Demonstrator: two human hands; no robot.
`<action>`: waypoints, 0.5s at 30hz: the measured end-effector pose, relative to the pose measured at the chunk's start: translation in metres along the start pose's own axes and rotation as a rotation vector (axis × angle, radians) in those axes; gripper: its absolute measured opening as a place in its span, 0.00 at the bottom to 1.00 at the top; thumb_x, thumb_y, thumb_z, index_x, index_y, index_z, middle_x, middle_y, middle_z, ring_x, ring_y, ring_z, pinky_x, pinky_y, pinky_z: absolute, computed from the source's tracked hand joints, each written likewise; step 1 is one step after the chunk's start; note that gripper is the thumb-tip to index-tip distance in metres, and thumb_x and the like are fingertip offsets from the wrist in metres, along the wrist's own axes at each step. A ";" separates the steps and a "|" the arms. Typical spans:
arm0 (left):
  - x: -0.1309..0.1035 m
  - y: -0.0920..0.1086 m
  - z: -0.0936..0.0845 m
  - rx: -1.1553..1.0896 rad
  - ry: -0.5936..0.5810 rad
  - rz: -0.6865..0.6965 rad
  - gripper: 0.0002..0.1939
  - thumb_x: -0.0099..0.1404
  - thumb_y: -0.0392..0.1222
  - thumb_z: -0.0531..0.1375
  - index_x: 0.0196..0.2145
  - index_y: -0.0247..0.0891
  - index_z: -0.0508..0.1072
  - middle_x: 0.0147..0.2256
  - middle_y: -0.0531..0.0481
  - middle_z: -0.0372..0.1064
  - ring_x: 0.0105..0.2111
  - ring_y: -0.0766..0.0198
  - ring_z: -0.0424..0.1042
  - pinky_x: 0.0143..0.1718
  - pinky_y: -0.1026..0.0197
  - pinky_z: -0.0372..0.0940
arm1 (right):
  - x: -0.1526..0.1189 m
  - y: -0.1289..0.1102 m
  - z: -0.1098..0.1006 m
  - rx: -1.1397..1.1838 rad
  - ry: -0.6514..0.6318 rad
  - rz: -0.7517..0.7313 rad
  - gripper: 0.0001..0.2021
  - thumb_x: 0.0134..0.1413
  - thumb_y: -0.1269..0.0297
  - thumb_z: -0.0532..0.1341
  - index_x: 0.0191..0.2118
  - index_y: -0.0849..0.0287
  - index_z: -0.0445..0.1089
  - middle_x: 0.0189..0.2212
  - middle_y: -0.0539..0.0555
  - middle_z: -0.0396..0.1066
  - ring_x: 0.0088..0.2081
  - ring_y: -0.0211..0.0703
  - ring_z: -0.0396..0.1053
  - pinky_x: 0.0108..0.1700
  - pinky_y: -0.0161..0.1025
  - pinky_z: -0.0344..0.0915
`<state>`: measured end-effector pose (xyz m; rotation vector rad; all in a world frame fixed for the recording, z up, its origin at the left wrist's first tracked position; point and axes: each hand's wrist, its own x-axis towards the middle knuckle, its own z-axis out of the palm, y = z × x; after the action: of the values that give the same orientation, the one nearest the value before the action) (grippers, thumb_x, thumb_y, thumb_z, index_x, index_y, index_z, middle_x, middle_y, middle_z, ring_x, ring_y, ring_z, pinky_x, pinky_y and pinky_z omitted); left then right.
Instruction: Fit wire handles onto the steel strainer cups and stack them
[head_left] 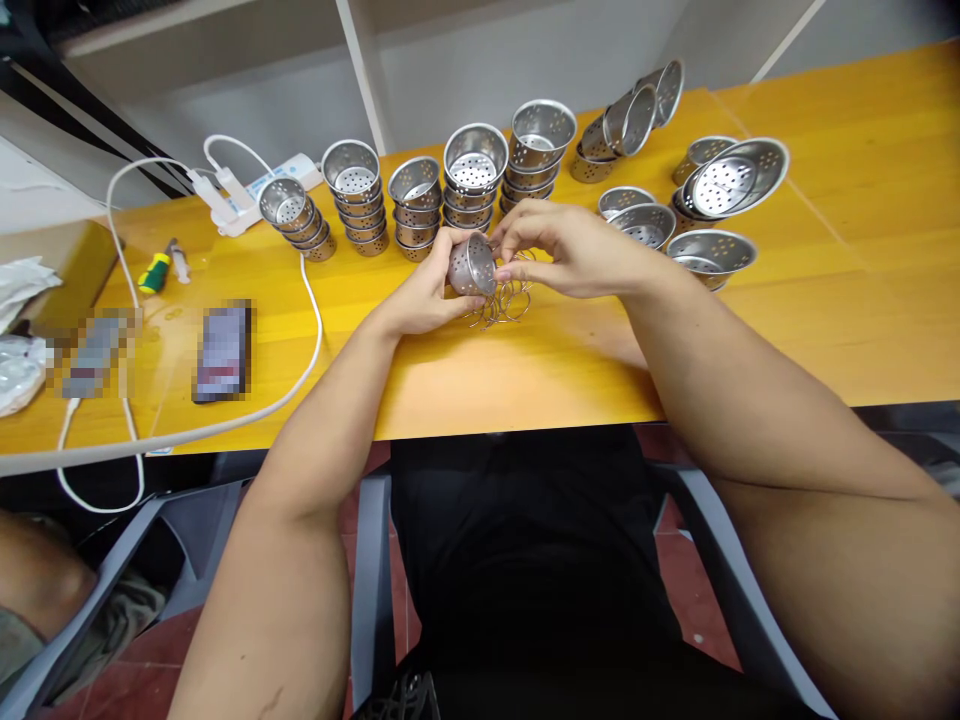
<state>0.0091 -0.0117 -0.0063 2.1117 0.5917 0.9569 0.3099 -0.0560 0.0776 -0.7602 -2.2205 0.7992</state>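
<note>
My left hand (429, 292) is wrapped round a small perforated metal cup (472, 265), which lies tilted with its mouth toward the right. At the cup's rim, the thumb and fingers of my right hand (544, 250) are pinched together; what they hold, if anything, is too small to make out. Thin bent wire pieces (514, 303) lie on the yellow table just below and behind the cup and fingers. Behind my hands stand stacks of similar perforated cups, one (475, 160) directly behind the held cup.
More cup stacks (352, 170) stand at the back left, and loose or tilted cups (712, 255) at the right. A power strip (292, 172), white cable (318, 330), green screwdriver (155, 273) and two phones (223, 350) are on the left. Another person's leg (45, 570) shows lower left.
</note>
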 end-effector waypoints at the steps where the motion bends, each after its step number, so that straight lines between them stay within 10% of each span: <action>1: 0.000 0.000 -0.003 0.013 0.010 -0.010 0.57 0.60 0.78 0.84 0.73 0.47 0.71 0.70 0.36 0.74 0.75 0.36 0.77 0.79 0.35 0.75 | -0.001 0.001 -0.005 0.079 -0.019 0.013 0.27 0.69 0.27 0.78 0.43 0.47 0.82 0.56 0.61 0.85 0.56 0.65 0.81 0.65 0.67 0.80; 9: 0.006 -0.014 -0.013 -0.031 0.230 -0.088 0.58 0.54 0.88 0.81 0.68 0.49 0.74 0.62 0.39 0.79 0.68 0.40 0.83 0.72 0.35 0.79 | -0.011 0.049 -0.018 -0.187 -0.108 0.055 0.30 0.63 0.25 0.80 0.53 0.44 0.87 0.46 0.57 0.84 0.43 0.57 0.78 0.50 0.59 0.80; 15: 0.006 0.006 -0.005 -0.123 0.190 -0.118 0.55 0.54 0.85 0.84 0.63 0.47 0.74 0.58 0.40 0.82 0.61 0.46 0.87 0.65 0.40 0.84 | -0.006 0.009 0.003 -0.153 0.112 0.044 0.31 0.68 0.22 0.74 0.60 0.40 0.85 0.58 0.60 0.84 0.52 0.66 0.80 0.61 0.67 0.81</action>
<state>0.0097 -0.0091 0.0034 1.8696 0.7251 1.1055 0.3137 -0.0554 0.0675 -0.9077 -2.1885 0.5965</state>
